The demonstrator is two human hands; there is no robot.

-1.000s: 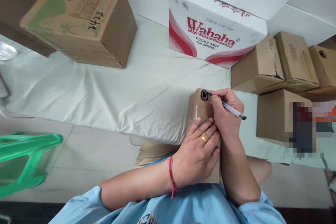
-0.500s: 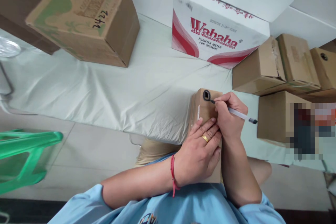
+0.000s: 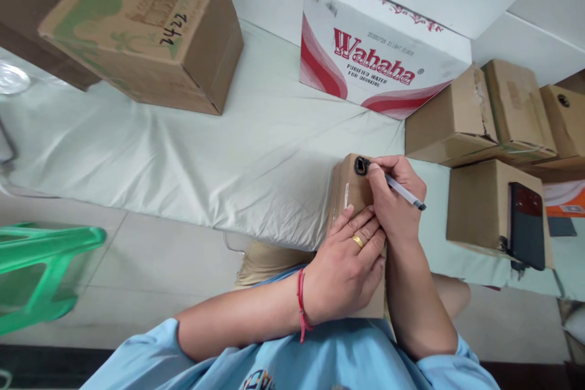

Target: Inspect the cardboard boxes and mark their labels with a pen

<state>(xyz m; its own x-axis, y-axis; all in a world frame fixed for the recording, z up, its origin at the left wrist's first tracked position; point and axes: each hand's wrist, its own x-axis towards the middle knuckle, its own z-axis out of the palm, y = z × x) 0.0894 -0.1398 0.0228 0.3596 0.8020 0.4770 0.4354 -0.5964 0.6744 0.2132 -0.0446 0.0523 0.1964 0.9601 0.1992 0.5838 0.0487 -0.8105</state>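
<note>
My left hand [image 3: 350, 265] lies flat across a brown cardboard box [image 3: 359, 192], fingers stretched out, a gold ring on one finger. The box rests partly at the edge of the cloth-covered table, close to my body. Near its far end is a small hole [image 3: 361, 166] ringed with thick black ink. My right hand [image 3: 397, 195] pinches a pen [image 3: 404, 191] with a pale barrel and dark end cap. The pen's tip is hidden behind my fingers, right beside the black ring. A narrow white label [image 3: 346, 195] runs along the box's left edge.
At the back stand a white and red Wahaha carton [image 3: 379, 55] and a green-printed carton [image 3: 146, 30] marked 2422. Several brown boxes [image 3: 468, 109] fill the right side. A dark phone [image 3: 526, 225] leans on one box. A green plastic stool [image 3: 50, 274] is at left.
My right hand has shifted slightly up and left, and the pen is tilted more steeply, its tip nearer the hole. My left hand stays in place on the box.
</note>
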